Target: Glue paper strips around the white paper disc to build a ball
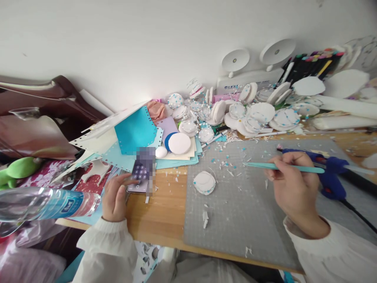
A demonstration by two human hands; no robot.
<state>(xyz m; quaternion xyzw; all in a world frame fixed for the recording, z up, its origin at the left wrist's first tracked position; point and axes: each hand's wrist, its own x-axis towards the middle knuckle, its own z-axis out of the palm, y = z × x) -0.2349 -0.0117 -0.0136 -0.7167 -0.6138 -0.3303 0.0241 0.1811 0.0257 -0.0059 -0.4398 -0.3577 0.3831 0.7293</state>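
My left hand (114, 197) reaches to a phone (141, 173) that lies on the wooden tabletop. One finger is stretched onto the lower part of its lit screen, which shows round keypad buttons. Nothing is held in that hand. Over the grey cutting mat (235, 224), my right hand (294, 182) is closed round teal tweezers (306, 169), their tips pointing left. A small white disc with blue dots on its edge (204, 182) lies flat on the mat between the hands, touched by neither.
A blue glue gun (332, 173) lies right of my right hand. Many white foam pieces (253, 118) are heaped along the wall. Coloured sheets (137, 131) lie behind the phone. A water bottle (50, 202) is at the left, and paper scraps (205, 218) dot the mat.
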